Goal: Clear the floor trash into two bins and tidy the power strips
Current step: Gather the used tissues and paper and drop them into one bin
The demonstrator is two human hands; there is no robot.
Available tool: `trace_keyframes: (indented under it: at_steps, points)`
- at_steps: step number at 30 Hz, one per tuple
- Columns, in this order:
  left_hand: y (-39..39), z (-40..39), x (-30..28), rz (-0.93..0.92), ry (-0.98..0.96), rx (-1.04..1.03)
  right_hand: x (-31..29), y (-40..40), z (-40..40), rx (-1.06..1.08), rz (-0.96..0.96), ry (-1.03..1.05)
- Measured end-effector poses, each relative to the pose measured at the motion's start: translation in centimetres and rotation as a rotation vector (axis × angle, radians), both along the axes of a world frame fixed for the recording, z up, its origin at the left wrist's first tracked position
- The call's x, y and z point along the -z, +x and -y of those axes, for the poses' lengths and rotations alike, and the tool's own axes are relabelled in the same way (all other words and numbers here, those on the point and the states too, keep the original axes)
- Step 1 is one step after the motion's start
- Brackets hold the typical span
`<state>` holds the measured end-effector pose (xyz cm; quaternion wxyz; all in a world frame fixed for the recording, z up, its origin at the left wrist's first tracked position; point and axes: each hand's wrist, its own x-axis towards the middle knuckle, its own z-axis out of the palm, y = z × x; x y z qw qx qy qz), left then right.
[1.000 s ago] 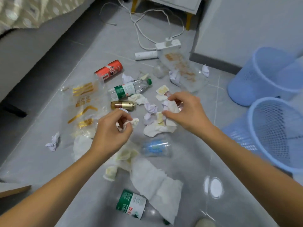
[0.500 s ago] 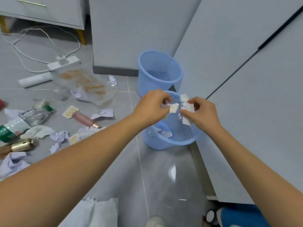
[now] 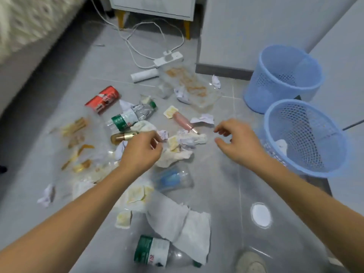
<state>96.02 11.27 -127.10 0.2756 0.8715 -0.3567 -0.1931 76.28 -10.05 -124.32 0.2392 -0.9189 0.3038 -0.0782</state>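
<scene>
bins (image 3: 283,79) right | trash pile (image 3: 177,142) centre floor | power strips (image 3: 168,58) behind pile

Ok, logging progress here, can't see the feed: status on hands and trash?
Left hand and right hand both empty, open over paper scraps. Near bin holds a few scraps. Bottles, red can, power strip untouched. Nothing blocking.

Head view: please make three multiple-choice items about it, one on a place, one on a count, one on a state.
1. Where does the red can lie?
A. in a bin
B. on the floor
C. on the bed

2. How many blue bins show?
A. one
B. two
C. three

3. What does the right hand hold?
A. nothing
B. a bottle
C. a tissue

Key: 1 B, it lies on the grey tiles; 2 B, a near bin and a far bin; 3 A, its fingers are spread and empty.
</scene>
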Motion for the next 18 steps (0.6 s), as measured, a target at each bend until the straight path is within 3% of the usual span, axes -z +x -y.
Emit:
trace_keyframes:
  at_steps: [7,11,18]
  points:
    - [1.3,-13.6,6.0,0.108,0.175,-0.354,7.4,10.4,-6.6,-0.338,-0.319,-0.011]
    - [1.1,-18.9,9.5,0.275,0.240,-0.506,10.6,13.4,-6.3,-0.323,-0.474,-0.138]
    - [-0.7,-22.4,13.1,0.077,0.419,-0.647,14.2,14.8,-3.2,-0.228,-0.616,-0.206]
